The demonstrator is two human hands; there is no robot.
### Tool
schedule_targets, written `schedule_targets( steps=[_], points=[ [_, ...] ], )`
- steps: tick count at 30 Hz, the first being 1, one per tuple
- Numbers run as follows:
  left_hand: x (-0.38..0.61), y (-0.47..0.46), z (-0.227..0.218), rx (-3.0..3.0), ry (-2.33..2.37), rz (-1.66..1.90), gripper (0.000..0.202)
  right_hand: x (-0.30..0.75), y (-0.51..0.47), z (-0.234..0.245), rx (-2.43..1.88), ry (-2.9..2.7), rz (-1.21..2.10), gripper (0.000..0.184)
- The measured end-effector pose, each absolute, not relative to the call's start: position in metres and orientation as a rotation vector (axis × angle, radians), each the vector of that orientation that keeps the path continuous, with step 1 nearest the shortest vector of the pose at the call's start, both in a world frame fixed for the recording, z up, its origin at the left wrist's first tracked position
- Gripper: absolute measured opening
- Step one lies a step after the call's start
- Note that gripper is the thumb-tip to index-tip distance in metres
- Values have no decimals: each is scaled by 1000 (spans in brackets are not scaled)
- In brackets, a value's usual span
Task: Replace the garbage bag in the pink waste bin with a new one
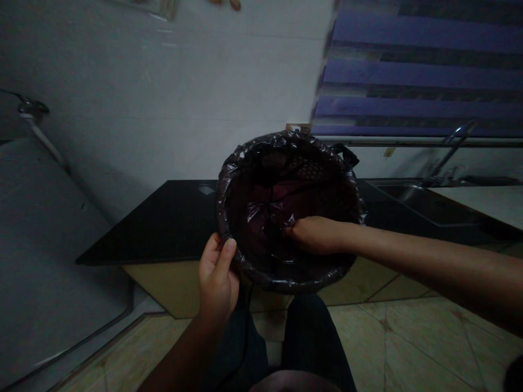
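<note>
A round trash bin (352,261), lined with a dark, shiny plastic bin liner (281,280), is tilted with its open mouth toward me. The liner is folded over the rim all round, and a knot of it sticks out at the upper right. My left hand (218,277) grips the rim at the lower left, thumb on the outer fold. Reaching in from the right, my right hand (316,234) is inside the bin, by the creased liner. Its fingers are curled, and their tips are lost in the dark, so whatever they hold is hidden.
Behind the bin runs a black countertop (163,223) over pale cabinets (163,283). A sink (425,204) with a faucet (453,141) lies at right, below a purple striped blind (392,76). A large white appliance (61,245) stands at left. Tiles cover the floor (420,337).
</note>
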State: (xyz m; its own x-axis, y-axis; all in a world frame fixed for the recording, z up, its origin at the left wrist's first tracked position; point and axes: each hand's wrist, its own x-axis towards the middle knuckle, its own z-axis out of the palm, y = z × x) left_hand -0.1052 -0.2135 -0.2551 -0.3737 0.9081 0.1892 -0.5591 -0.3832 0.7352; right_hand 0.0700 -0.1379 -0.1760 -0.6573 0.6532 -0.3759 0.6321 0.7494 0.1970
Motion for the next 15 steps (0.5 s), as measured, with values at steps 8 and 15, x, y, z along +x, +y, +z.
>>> schedule_targets(
  steps=[8,15],
  points=[
    [-105,-213,-257,734,733,1898,21,52,-144,-187,780,2511,-118,37],
    [-105,-213,-255,692,734,1901,23,47,-146,-183,749,2472,-223,40]
  ],
)
